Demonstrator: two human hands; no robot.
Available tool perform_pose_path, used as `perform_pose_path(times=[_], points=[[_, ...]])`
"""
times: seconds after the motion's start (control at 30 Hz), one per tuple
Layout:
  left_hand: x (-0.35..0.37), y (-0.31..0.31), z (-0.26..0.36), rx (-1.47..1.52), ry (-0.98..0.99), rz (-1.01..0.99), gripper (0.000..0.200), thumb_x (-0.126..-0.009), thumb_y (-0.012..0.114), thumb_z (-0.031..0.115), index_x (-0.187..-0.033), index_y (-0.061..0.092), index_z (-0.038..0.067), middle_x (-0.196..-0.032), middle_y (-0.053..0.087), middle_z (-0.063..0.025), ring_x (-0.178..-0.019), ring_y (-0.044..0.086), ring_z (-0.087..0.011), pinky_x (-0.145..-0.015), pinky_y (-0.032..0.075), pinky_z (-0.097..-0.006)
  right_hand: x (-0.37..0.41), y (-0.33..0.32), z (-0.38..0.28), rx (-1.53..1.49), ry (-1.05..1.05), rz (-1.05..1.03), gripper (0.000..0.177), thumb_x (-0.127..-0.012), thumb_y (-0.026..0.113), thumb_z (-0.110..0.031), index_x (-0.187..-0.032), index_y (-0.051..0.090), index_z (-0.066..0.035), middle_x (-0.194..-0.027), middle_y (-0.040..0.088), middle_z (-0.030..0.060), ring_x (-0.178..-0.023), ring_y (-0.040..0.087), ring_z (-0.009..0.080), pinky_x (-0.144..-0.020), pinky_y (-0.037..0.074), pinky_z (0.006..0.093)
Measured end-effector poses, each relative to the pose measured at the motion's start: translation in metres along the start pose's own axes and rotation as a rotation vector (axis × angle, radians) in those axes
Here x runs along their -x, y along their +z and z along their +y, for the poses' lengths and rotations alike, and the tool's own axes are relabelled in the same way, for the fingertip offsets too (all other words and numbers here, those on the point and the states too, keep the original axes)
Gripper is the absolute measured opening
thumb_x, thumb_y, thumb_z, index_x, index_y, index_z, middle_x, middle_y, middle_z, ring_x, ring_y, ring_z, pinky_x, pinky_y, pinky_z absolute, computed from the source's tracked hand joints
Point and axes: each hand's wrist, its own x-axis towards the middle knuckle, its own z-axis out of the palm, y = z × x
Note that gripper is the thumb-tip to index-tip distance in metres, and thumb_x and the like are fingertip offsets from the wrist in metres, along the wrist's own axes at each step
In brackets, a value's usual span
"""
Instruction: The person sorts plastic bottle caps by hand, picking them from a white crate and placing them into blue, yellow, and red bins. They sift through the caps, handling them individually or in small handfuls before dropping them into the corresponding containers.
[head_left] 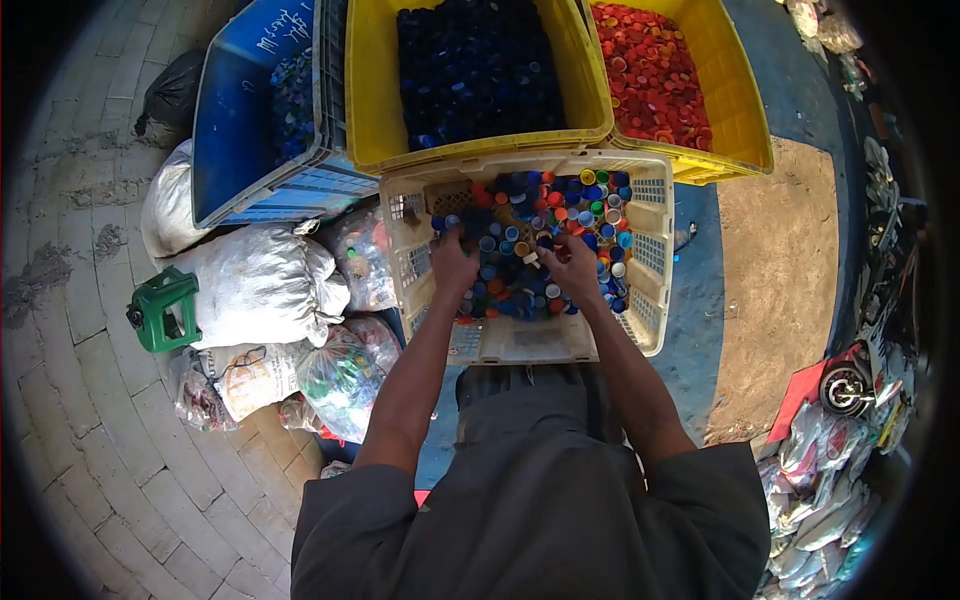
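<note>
White crate (535, 347): L hand (455, 265) & R hand (573, 268) apart among caps (522, 249) inside, can't tell grips; rough raking cd flick some over crate rim

Room above caps (522, 249), crate walls (652, 252) around

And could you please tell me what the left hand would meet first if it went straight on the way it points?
The left hand would probably meet the blue caps just past its fingertips, inside the pale crate, though the depth there is unclear.
</note>
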Motion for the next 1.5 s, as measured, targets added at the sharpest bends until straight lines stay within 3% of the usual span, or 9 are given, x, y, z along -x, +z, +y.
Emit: perform_pose_path(times=[0.07,0.23,0.73,0.9,1.03,1.17,1.27,1.37,1.5], points=[[-0.008,0.003,0.005,-0.118,0.053,-0.021,0.054,-0.074,0.066,0.022,-0.123,0.051,0.006,-0.12,0.057,-0.017,-0.117,0.047,-0.037,-0.098,0.034,-0.0522,0.021,-0.011,0.004,-0.097,0.184,-0.021,0.03,-0.079,0.073,-0.026,-0.09,0.064,0.001,-0.077,0.067,0.0092,-0.07,0.064,0.0156,-0.064,0.05,0.0291],[-0.021,0.013,0.002,-0.348,0.176,-0.043,0.051,-0.076,0.063,0.019,-0.124,0.049,0.008,-0.119,0.056,-0.0154,-0.115,0.047,-0.0359,-0.099,0.033,-0.0508,0.057,-0.031,0.015,-0.293,0.305,-0.103,0.031,-0.082,0.071,-0.024,-0.096,0.065,0.003,-0.083,0.069,0.0097,-0.076,0.064,0.0134,-0.07,0.05,0.0286],[-0.029,0.012,-0.012,-0.198,0.104,-0.018,0.051,-0.069,0.075,0.026,-0.115,0.06,0.009,-0.11,0.062,-0.0122,-0.105,0.056,-0.0328,-0.089,0.042,-0.0477,0.047,-0.028,0.001,-0.638,0.394,-0.265,0.024,-0.085,0.066,-0.017,-0.1,0.06,0.001,-0.088,0.064,0.0044,-0.078,0.062,0.013,-0.07,0.049,0.0269],[-0.015,-0.008,-0.003,0.158,-0.024,-0.016,0.05,-0.067,0.079,0.023,-0.111,0.061,0.006,-0.1,0.066,-0.0123,-0.092,0.063,-0.0281,-0.082,0.049,-0.0382,0.037,-0.021,-0.003,-1.082,0.501,-0.349,0.019,-0.089,0.059,-0.011,-0.105,0.057,-0.001,-0.097,0.064,0.0052,-0.081,0.062,0.0149,-0.073,0.049,0.0291],[0.017,-0.036,0.02,0.642,-0.134,-0.052,0.04,-0.073,0.073,0.012,-0.109,0.057,0.007,-0.102,0.063,-0.0092,-0.087,0.063,-0.0221,-0.078,0.052,-0.0362,0.031,-0.023,-0.019,-1.343,0.367,-0.473,0.033,-0.077,0.053,-0.008,-0.109,0.055,-0.004,-0.11,0.061,0.0095,-0.085,0.06,0.0163,-0.075,0.047,0.0311],[0.052,-0.03,0.004,1.353,-0.412,-0.094,0.036,-0.076,0.061,-0.003,-0.108,0.048,0.009,-0.106,0.057,-0.0081,-0.084,0.061,-0.0206,-0.075,0.053,-0.0404,0.013,-0.003,-0.011,-1.183,0.492,-0.461,0.034,-0.074,0.058,-0.013,-0.106,0.055,-0.004,-0.11,0.061,0.0078,-0.076,0.058,0.0167,-0.065,0.047,0.0305],[0.083,-0.048,0.019,1.575,-0.555,-0.094,0.029,-0.079,0.054,-0.003,-0.104,0.048,0.01,-0.098,0.055,-0.0066,-0.086,0.059,-0.019,-0.075,0.052,-0.0414,-0.008,0.028,-0.02,-0.575,0.5,-0.393,0.038,-0.075,0.065,-0.019,-0.108,0.056,-0.004,-0.097,0.064,0.0082,-0.07,0.06,0.0184,-0.061,0.048,0.0318],[0.105,-0.053,0.012,1.772,-0.644,-0.155,0.02,-0.082,0.054,0.005,-0.1,0.05,0.011,-0.092,0.057,-0.0047,-0.084,0.059,-0.0186,-0.074,0.052,-0.0412,-0.028,0.057,-0.036,0.09,0.046,-0.322,0.043,-0.075,0.07,-0.023,-0.112,0.056,-0.006,-0.083,0.063,0.0095,-0.069,0.064,0.0268,-0.062,0.05,0.0359],[0.125,-0.054,0.006,1.765,-0.788,-0.082,0.012,-0.087,0.058,0.022,-0.087,0.055,0.011,-0.086,0.059,-0.0047,-0.078,0.058,-0.0177,-0.072,0.051,-0.0389,-0.054,0.099,-0.042,0.375,-0.229,-0.289,0.04,-0.078,0.065,-0.019,-0.115,0.057,-0.009,-0.098,0.06,0.0145,-0.089,0.063,0.0343,-0.071,0.052,0.0426]])
